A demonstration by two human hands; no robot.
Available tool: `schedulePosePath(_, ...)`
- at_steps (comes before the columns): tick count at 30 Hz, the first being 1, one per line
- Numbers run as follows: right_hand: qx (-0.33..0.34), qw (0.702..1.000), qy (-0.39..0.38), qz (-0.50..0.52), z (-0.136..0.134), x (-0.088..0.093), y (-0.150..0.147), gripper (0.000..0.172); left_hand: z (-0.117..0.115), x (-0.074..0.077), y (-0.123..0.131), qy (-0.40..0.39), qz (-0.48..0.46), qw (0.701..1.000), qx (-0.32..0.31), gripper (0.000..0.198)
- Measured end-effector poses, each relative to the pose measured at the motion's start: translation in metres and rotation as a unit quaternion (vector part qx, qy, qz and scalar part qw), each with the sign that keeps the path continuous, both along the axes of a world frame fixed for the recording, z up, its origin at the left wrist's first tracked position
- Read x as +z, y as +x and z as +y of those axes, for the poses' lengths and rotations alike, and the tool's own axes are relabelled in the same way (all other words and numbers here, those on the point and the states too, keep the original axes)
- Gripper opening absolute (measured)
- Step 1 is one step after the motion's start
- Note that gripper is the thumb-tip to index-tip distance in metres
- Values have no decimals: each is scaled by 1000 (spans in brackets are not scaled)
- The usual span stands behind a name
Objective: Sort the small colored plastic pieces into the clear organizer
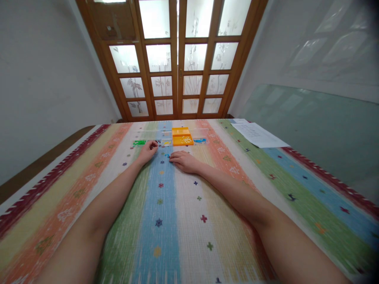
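My left hand (148, 151) is at the front edge of a clear plastic box, its thumb and fingers curled together in a pinch. What they hold, if anything, is too small to make out. Small green pieces (139, 142) lie to its left, with dark pieces and yellow pieces (167, 143) by its fingertips. Palm down on the cloth rests my right hand (184, 161), fingers stretched to the left. Its fingertips are beside a small blue item (167, 156), perhaps touching it. Just beyond is an orange box (182, 140) with its lid up and small white pieces inside.
Small blue pieces (200, 140) fill a clear compartment right of the orange box. Printed sheets of paper (259, 135) lie at the table's right far side. A striped, patterned tablecloth (189, 236) covers the table. Glass-paned wooden doors (177, 59) stand behind it.
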State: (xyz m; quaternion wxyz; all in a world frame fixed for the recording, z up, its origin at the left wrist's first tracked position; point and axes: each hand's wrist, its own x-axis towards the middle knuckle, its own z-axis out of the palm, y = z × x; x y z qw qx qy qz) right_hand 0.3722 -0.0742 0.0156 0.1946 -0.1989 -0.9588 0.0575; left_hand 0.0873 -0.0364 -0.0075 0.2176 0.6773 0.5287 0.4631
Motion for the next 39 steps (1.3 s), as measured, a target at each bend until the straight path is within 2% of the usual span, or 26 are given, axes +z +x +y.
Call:
schedulePosePath(3, 3, 1000, -4, 14, 2, -3, 0, 33, 5, -3, -5, 6, -54, 998, 44, 13)
schedulePosePath(9, -10, 997, -8, 73, 7, -5, 3, 33, 7, -5, -10, -6, -98, 993, 71, 14)
schedulePosePath(12, -49, 992, -6, 112, 15, -7, 9, 32, 4, -2, -9, -48, -143, 987, 64, 25)
schedulePosePath(16, -138, 978, -10, 158, 31, -12, 21, 32, 1, 2, -7, -80, -156, 983, 53, 40)
schedulePosePath(26, -332, 909, -26, 252, 63, -18, 53, 36, 7, -6, -16, -91, -88, 987, 103, 55)
schedulePosePath(32, -452, 854, -6, 259, 73, -14, 73, 41, 4, -4, -11, -65, -9, 996, 66, 45)
schedulePosePath(35, -464, 849, -16, 254, 78, -15, 81, 40, 0, -2, -7, -30, 43, 997, 53, 41)
schedulePosePath(39, -429, 871, -27, 236, 79, -17, 80, 35, -6, 2, -1, 20, 126, 992, 23, 39)
